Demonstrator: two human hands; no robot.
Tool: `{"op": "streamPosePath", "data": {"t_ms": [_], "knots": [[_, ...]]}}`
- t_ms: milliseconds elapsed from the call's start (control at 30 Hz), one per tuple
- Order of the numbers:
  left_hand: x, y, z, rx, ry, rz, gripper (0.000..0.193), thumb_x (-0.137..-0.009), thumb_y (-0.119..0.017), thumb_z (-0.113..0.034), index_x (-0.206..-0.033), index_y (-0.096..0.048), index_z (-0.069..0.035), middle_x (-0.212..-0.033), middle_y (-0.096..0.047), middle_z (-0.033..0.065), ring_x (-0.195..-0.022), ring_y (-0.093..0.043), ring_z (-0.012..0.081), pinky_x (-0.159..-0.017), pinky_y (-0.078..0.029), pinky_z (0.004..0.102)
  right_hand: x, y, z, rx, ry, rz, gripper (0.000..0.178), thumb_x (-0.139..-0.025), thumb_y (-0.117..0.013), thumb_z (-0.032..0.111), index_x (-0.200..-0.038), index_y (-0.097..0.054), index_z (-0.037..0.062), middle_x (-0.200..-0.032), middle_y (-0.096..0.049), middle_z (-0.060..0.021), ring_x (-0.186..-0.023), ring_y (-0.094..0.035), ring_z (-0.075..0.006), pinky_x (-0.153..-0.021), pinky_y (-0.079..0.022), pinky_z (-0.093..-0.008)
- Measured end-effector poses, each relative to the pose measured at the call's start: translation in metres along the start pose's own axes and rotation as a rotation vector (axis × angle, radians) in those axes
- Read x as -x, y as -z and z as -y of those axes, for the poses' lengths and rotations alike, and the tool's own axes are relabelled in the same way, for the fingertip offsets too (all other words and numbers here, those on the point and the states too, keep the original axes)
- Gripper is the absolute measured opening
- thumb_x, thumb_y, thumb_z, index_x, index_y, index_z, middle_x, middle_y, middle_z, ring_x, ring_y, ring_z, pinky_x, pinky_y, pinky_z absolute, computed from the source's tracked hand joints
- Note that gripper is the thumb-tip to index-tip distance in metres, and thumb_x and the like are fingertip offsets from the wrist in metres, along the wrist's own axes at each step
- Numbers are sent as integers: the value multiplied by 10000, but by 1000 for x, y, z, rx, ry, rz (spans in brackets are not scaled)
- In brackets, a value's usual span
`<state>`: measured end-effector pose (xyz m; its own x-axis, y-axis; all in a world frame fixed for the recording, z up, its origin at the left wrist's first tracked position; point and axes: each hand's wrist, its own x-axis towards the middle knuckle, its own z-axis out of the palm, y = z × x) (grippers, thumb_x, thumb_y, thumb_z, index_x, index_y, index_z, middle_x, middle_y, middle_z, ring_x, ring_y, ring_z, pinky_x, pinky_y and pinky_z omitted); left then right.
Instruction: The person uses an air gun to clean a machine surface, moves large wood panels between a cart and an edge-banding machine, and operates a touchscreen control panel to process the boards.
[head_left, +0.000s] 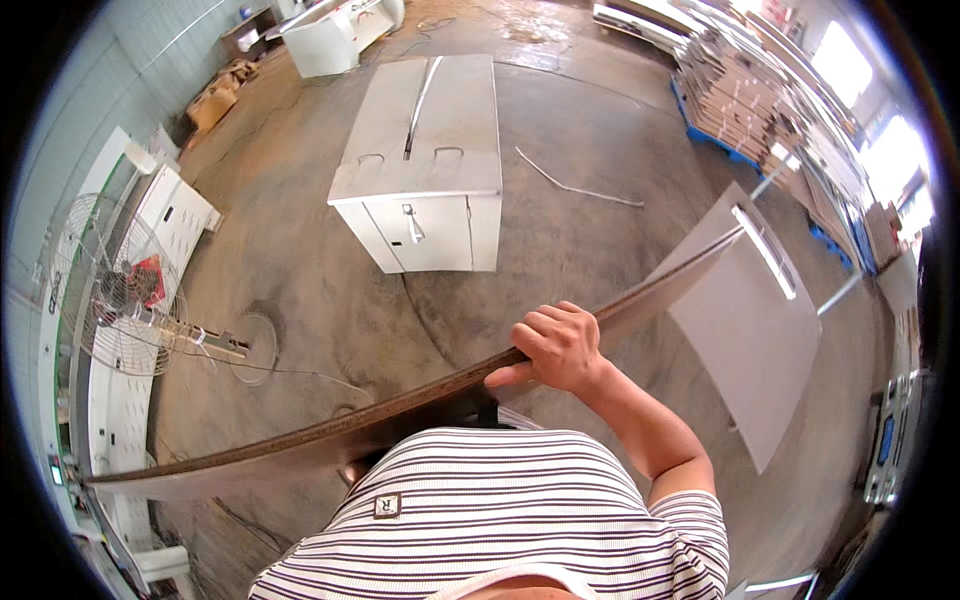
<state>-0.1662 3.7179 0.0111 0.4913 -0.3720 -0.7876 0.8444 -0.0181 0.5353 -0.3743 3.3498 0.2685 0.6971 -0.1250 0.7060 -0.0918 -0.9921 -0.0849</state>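
On the left of my feed, a wire-caged fan (125, 285) stands near the end of a long brown-edged board (400, 403), which crosses in front of the striped shirt (480, 490) and slants up to the right. I cannot tell the left hand's state: a skin-toned patch (352, 472) below the board's edge may belong to it. Mid-view, past the board, a white cabinet (425, 150) sits on the floor (560, 240), with a dark cable (418, 318) trailing from beneath it toward the board. The right hand (555, 347) is curled firmly over the board's top edge, thumb on the near face. Farther right, a pale panel (755, 350) slopes beyond the board's right end.

My worry is the length: with the only clear grip well right of the middle, the left end could dip or swing into the fan, and a turn could knock the right end against the panel. The cable might snag a foot. The board's lower edge, whatever supports it and the feet are hidden from me, and I cannot tell whether the right end touches the panel
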Motion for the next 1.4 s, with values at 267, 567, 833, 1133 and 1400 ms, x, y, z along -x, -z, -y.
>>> {"op": "streamPosePath", "data": {"t_ms": [267, 567, 833, 1133, 1400], "knots": [[-80, -135, 33, 63, -25, -25, 509, -949, -411, -436, -1408, -497, -234, -1464, -483, 21, -1351, -433, 245, -1091, -351, 438, -15, -16, -192, 69, -13, 81, 627, -702, -667, 724, -576, -462, 145, -508, -434, 23, -462, -451, -128, -462, -353, -269], [-276, -323, -9, -708, -524, -3, 484, -962, -393, -402, -1391, -513, -212, -1449, -496, 32, -1341, -445, 255, -1090, -363, 442, -107, -73, -422, 121, -168, 121, 595, -747, -687, 620, -582, -462, 95, -523, -465, -53, -481, -517, -239, -468, -403, -345], [-243, -558, -195, 823, -304, 30, 453, -1056, -275, -292, -1381, -483, -54, -1420, -503, 128, -1280, -509, 342, -1076, -440, 526, -192, -217, -600, 117, -538, 478, 695, -888, -483, 705, -659, -626, 64, -653, -628, -159, -682, -637, -370, -636, -478, -456], [-424, -621, -268, 489, -214, -527, 493, -1020, -506, -389, -1304, -490, 14, -1290, -581, 137, -1113, -616, 292, -894, -554, 474, -238, -403, -740, 41, -699, 877, 769, -919, -352, 730, -899, -754, 75, -927, -707, -217, -979, -656, -410, -840, -492, -474], [-485, -624, -299, 32, -184, -926, 438, -974, -596, -320, -1205, -562, 50, -1160, -638, 160, -1046, -626, 311, -827, -526, 455, -287, -505, -768, -34, -518, 1097, 834, -944, -297, 715, -938, -733, 4, -989, -695, -247, -1023, -641, -422, -898, -481, -494]]}}
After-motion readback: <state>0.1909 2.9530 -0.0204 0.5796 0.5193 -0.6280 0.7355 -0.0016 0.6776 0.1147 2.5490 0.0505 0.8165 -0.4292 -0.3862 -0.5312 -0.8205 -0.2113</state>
